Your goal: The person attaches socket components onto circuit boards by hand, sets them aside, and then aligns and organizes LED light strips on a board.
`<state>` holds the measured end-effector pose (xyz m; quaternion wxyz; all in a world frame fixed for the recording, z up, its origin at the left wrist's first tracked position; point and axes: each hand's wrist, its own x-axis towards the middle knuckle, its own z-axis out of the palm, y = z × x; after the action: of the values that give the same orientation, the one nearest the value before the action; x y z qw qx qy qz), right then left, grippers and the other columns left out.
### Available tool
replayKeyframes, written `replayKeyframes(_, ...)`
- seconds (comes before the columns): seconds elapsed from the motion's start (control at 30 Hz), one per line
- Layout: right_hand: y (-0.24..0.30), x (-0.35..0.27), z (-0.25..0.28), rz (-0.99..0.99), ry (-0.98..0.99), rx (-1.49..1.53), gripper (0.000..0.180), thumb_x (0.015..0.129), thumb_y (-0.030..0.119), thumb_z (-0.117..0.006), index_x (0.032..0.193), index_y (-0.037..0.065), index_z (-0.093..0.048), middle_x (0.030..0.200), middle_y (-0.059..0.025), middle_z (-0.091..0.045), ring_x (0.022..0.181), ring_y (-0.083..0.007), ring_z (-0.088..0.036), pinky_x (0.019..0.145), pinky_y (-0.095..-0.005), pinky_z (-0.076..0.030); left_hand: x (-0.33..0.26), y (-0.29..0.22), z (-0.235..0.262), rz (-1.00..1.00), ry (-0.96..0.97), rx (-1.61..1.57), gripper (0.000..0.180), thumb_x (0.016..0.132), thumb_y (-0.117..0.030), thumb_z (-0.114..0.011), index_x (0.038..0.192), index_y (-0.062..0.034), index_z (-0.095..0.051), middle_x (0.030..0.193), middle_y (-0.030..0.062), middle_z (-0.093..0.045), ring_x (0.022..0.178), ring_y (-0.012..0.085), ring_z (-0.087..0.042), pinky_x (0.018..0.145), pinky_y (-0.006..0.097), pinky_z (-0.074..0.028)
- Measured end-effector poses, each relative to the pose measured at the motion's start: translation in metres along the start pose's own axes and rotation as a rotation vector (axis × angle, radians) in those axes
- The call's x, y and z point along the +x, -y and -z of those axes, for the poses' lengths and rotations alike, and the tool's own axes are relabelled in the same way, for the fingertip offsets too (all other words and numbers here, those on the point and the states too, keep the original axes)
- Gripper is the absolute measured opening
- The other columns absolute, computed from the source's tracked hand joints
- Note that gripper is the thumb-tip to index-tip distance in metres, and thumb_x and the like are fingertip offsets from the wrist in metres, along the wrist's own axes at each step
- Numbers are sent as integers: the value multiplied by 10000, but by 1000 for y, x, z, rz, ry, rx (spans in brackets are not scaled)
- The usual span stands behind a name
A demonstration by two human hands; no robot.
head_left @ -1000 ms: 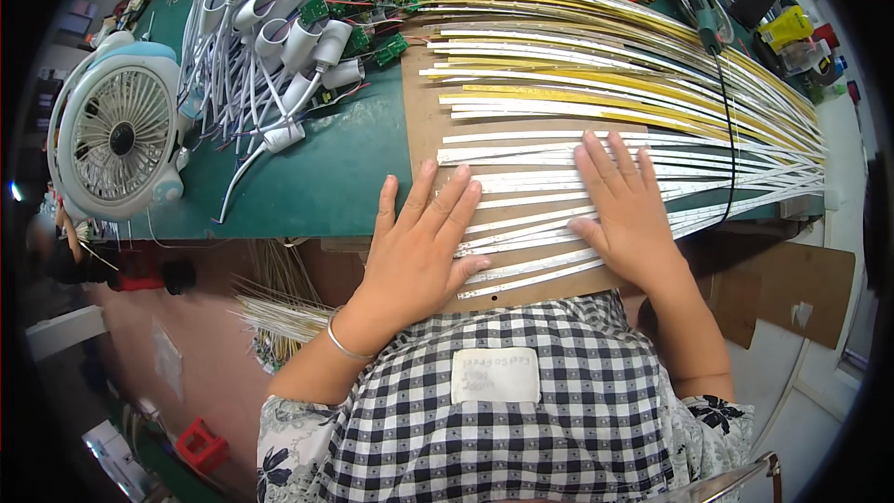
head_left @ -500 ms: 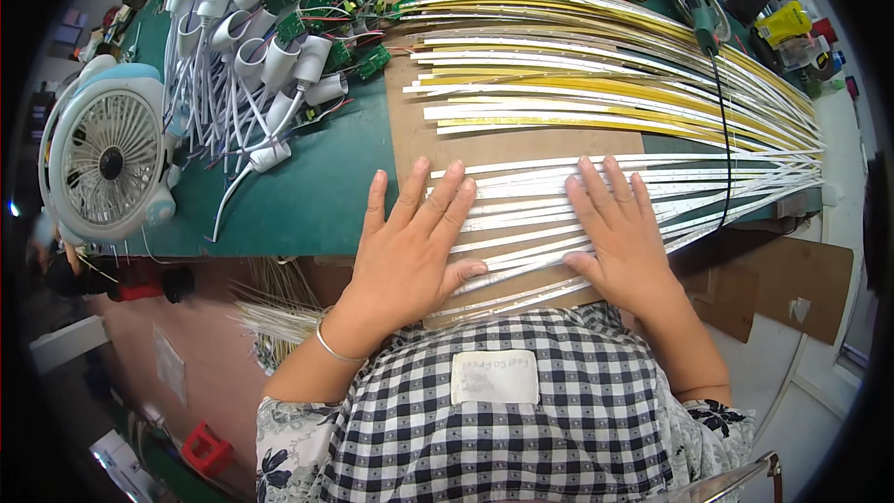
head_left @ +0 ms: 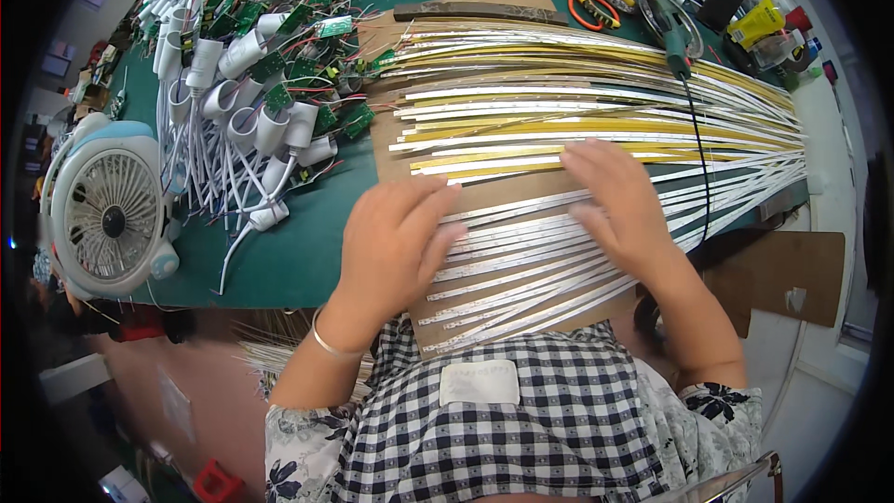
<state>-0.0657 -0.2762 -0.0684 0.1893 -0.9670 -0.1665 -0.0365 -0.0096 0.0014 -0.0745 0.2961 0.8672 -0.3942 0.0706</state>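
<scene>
My left hand (head_left: 396, 237) is at the left ends of the light strips, its thumb apart from its fingers and its fingertips by the end of a yellow-and-white strip (head_left: 503, 168). To the right, my right hand (head_left: 619, 210) has its fingertips at that same group of strips, thumb spread away. Between and below both hands, several thin white light strips (head_left: 503, 291) fan out on a brown cardboard sheet (head_left: 384, 135). Neither hand visibly grips anything; the right one is slightly blurred. Further back, more yellow and white strips (head_left: 521, 74) lie in long rows.
At the back left are heaped white lamp sockets (head_left: 244, 54) with cables and green circuit boards (head_left: 333, 28). A small fan (head_left: 112, 222) stands at the left. Pliers (head_left: 596, 9) and a green-handled soldering iron (head_left: 678, 63), its black cord crossing the strips, lie back right.
Both hands have moved from lying flat on the near white strips toward the yellow-and-white group behind them. The near strips are more spread out, and the whole view has shifted.
</scene>
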Motion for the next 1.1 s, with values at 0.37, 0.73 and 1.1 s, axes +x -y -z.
replayKeyframes(0.37,-47,17,-11,96,-93,-44,107,747,38,-685,847,39,-644,839,-100,-593,836,-296,-562,763,-389,-453,12,20,-15,-3,-111,76,225,729,-93,-727,947,-77,-674,913,54,-606,846,254,-552,743,370,-432)
replayKeyframes(0.73,-39,11,-4,-161,137,277,166,808,151,-673,881,12,-618,862,-118,-581,862,-305,-559,777,-388,-451,8,0,-9,-12,166,176,563,818,-275,-659,1312,-47,-513,1337,134,-502,1241,362,-437,1048,473,-312)
replayKeyframes(1.1,-22,-21,-18,-56,150,-217,712,831,436,-623,1409,83,-402,1509,-126,-304,1403,-340,-239,1133,-491,-204,4,-6,-5,45,442,259,714,900,-499,-474,1444,-54,-344,1530,138,-269,1425,375,-174,1149,522,-88)
